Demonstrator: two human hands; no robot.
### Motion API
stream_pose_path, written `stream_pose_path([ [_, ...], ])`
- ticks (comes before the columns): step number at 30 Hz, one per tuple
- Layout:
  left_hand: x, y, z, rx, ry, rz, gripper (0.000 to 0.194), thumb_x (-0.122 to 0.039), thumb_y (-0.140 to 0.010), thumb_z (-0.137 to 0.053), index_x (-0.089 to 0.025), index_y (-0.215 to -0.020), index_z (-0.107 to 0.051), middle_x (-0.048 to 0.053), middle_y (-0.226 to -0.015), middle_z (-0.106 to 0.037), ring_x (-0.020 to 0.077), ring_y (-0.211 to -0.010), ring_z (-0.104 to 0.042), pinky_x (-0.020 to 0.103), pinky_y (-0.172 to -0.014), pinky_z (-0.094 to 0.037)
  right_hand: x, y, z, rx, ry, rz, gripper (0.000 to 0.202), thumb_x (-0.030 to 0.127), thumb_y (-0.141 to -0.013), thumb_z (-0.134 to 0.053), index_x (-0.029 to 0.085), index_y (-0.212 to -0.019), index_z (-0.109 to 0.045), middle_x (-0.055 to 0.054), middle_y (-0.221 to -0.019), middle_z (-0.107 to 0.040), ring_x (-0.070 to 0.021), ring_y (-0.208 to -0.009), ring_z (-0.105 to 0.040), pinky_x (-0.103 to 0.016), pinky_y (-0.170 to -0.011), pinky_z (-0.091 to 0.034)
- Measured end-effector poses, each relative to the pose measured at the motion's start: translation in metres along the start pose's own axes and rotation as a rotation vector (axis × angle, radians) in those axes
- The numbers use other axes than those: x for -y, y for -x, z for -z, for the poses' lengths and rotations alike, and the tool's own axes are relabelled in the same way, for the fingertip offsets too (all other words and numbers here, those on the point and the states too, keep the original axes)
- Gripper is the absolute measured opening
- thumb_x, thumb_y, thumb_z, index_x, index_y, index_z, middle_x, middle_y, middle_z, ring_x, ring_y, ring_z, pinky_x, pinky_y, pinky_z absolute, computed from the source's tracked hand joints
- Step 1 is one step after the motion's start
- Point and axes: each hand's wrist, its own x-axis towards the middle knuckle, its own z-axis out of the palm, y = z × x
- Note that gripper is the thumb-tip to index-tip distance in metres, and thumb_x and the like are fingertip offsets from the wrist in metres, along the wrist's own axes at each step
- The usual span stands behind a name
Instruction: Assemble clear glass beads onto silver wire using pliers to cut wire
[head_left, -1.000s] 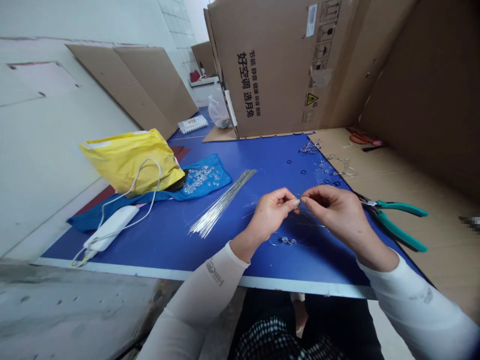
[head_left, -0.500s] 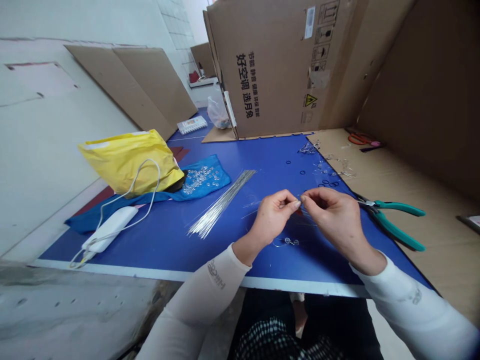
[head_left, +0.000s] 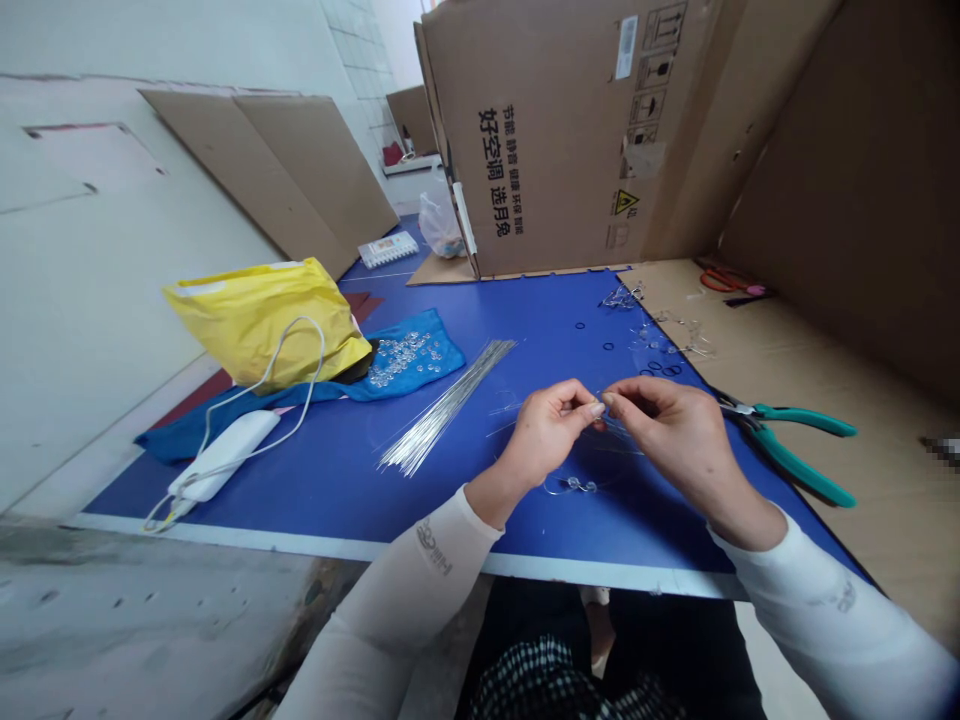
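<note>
Left hand (head_left: 546, 428) edges toward 3 o'clock, right hand (head_left: 679, 430) barely budges; fingertips (head_left: 591, 411) pinch tight, apparently on wire (head_left: 618, 430). Careless lowering could snag the beads (head_left: 574, 483) at 6 o'clock.

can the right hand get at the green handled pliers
Likely yes: the green-handled pliers lie beside the right hand, their handles uncovered, though that hand looks busy pinching close to the left hand.

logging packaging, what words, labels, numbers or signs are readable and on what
"好空调 选月兔" on cardboard box
"节能 静音 健康 环保 智能" on same box
Box signs: flame triangle, arrows, glass, umbrella
Too small or blurred: white sticker, mark beside triangle, sleeve prints, white case
</note>
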Motion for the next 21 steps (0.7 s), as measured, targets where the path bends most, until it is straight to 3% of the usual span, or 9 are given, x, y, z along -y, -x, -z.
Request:
stream_pose_path([
  [3,-0.001,0.002,-0.001,-0.011,-0.027,-0.006,0.019,-0.031,-0.082,-0.068,-0.016,-0.072,-0.060,-0.002,-0.067,-0.061,0.0072,-0.058,-0.047,0.022,-0.057,-0.034,0.003,-0.001,0.000,-0.007,-0.086,-0.055,0.020,0.036,-0.082,-0.064,0.022,-0.069,-0.071,-0.004,-0.066,-0.071,-0.0179,-0.059,-0.059,-0.032,-0.058,-0.042],
  [8,-0.003,0.002,0.000,-0.040,0.034,0.005,0.018,-0.030,-0.084,-0.067,-0.015,-0.076,-0.060,0.001,-0.070,-0.066,0.0049,-0.052,-0.040,0.021,-0.052,-0.028,0.001,-0.006,0.005,0.146,-0.337,-0.196,0.026,0.044,-0.081,-0.068,0.019,-0.076,-0.074,-0.003,-0.063,-0.066,-0.0133,-0.055,-0.050,-0.028,-0.053,-0.037],
  [15,-0.008,-0.001,0.004,-0.086,0.137,0.018,0.021,-0.032,-0.084,-0.069,-0.015,-0.077,-0.058,0.001,-0.071,-0.068,0.0030,-0.047,-0.035,0.021,-0.047,-0.024,-0.009,-0.013,0.013,0.205,-0.454,-0.226,0.028,0.046,-0.071,-0.078,0.018,-0.076,-0.076,-0.003,-0.068,-0.068,-0.0119,-0.059,-0.048,-0.028,-0.056,-0.038],
  [21,-0.005,0.000,0.002,-0.041,0.099,0.007,0.022,-0.034,-0.084,-0.069,-0.016,-0.079,-0.059,0.000,-0.070,-0.067,0.0032,-0.047,-0.036,0.021,-0.046,-0.024,-0.012,-0.016,0.011,0.243,-0.565,-0.299,0.030,0.046,-0.066,-0.082,0.018,-0.076,-0.075,-0.002,-0.065,-0.065,-0.0106,-0.055,-0.045,-0.028,-0.053,-0.035],
])
